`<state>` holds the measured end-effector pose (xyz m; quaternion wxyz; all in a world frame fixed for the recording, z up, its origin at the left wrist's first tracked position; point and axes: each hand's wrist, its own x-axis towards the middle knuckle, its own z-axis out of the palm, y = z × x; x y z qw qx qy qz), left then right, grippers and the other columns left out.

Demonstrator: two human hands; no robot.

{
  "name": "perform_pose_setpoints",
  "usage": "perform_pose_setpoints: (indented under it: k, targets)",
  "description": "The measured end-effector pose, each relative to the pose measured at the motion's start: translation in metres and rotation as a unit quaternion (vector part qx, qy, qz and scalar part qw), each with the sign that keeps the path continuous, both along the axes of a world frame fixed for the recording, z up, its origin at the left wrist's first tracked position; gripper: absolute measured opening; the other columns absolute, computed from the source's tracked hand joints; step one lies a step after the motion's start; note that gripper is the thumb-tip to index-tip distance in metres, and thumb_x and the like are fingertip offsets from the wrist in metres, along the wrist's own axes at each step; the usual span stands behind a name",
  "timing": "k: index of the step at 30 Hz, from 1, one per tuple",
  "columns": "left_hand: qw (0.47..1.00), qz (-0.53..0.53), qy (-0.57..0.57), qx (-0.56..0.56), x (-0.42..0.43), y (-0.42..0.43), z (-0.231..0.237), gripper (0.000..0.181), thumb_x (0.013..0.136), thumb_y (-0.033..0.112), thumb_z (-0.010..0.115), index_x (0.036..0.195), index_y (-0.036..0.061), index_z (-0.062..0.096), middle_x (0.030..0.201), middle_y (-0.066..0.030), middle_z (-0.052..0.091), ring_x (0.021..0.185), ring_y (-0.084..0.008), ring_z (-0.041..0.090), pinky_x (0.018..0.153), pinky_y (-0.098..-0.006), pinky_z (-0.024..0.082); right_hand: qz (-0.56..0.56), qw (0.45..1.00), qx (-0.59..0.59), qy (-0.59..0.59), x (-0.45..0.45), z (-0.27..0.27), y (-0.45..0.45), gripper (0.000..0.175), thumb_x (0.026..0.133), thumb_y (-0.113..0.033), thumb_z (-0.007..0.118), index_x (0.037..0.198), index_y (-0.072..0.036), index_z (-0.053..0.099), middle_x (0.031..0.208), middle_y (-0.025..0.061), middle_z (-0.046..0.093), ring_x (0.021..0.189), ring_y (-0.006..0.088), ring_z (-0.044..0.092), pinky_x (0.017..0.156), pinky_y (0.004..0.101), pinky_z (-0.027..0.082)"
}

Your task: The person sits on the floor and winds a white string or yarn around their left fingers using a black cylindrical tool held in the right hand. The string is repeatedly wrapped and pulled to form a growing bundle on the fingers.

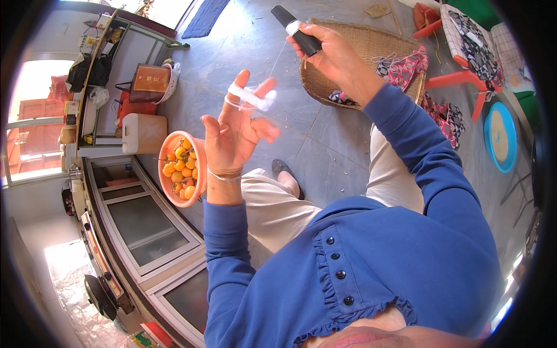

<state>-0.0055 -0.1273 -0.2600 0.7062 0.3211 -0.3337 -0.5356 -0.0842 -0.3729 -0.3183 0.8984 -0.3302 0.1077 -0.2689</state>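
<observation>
White thread [250,98] is looped around the raised fingers of my left hand [235,130], whose palm faces up with the thumb apart. A single strand runs from these loops up to my right hand [335,52]. That hand is closed on a black spool [308,42] with a white middle band, tilted up to the left above the floor. Below and beside my right hand lies a wide woven basket [317,89] holding patterned fabric [404,67] in red, white and dark blue, with loose white string on it.
An orange bucket of yellow-orange fruit [202,161] stands left, near a plastic jerrycan [145,133] and cabinets [148,226]. To the right are a red stool [457,78] and a blue basin [513,143]. A dark blue mat [203,19] lies at the top.
</observation>
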Motion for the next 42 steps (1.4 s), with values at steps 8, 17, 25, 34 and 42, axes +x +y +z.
perform_pose_setpoints:
  k: [8, 17, 25, 34, 42]
  targets:
    - [0.994, -0.014, -0.101, 0.033, 0.004, 0.004, 0.008, 0.099, 0.085, 0.075, 0.047, 0.154, 0.0086, 0.020, 0.154, -0.0304, 0.022, 0.091, -0.0324, 0.069, 0.077, -0.0373, 0.056, 0.053, 0.998, -0.030, 0.033, 0.000, 0.001, 0.005, 0.023, 0.092, -0.019, 0.060, 0.103, 0.001, 0.061, 0.095, 0.0153, 0.067, 0.081, 0.0170, 0.062, 0.069, 0.0290, 0.050]
    - [0.983, 0.080, -0.158, 0.043, -0.006, -0.003, 0.030, 0.103, 0.083, 0.077, 0.048, 0.154, 0.0089, 0.021, 0.155, -0.0300, 0.019, 0.085, -0.0297, 0.070, 0.074, -0.0327, 0.055, 0.055, 0.995, -0.051, 0.059, 0.003, -0.004, 0.010, 0.022, 0.092, -0.021, 0.061, 0.102, -0.001, 0.061, 0.092, 0.0125, 0.067, 0.075, 0.0146, 0.061, 0.068, 0.0279, 0.050]
    - [0.952, 0.025, -0.294, 0.083, -0.007, -0.009, 0.079, 0.116, 0.074, 0.085, 0.048, 0.154, 0.0047, 0.021, 0.153, -0.0299, 0.026, 0.069, -0.0201, 0.067, 0.064, -0.0244, 0.054, 0.115, 0.992, -0.034, 0.043, 0.020, -0.011, 0.019, 0.022, 0.092, -0.021, 0.061, 0.102, -0.001, 0.061, 0.091, 0.0129, 0.067, 0.075, 0.0174, 0.061, 0.068, 0.0295, 0.049]
    - [0.912, -0.046, -0.393, 0.111, -0.032, -0.029, 0.139, 0.127, 0.068, 0.090, 0.047, 0.152, -0.0011, 0.021, 0.150, -0.0311, 0.032, 0.058, -0.0163, 0.064, 0.057, -0.0202, 0.052, 0.273, 0.957, 0.041, -0.086, 0.034, -0.003, 0.061, 0.028, 0.094, -0.022, 0.060, 0.111, -0.001, 0.057, 0.099, 0.0168, 0.066, 0.080, 0.0196, 0.064, 0.071, 0.0300, 0.052]
    - [0.853, -0.035, -0.501, 0.144, -0.014, -0.038, 0.184, 0.111, 0.078, 0.082, 0.048, 0.148, -0.0027, 0.033, 0.135, -0.0246, 0.053, 0.049, -0.0051, 0.050, 0.050, -0.0165, 0.041, 0.494, 0.858, -0.038, -0.137, 0.009, 0.000, 0.122, 0.032, 0.093, -0.017, 0.062, 0.118, 0.002, 0.057, 0.099, 0.0122, 0.067, 0.085, 0.0174, 0.064, 0.074, 0.0297, 0.051]
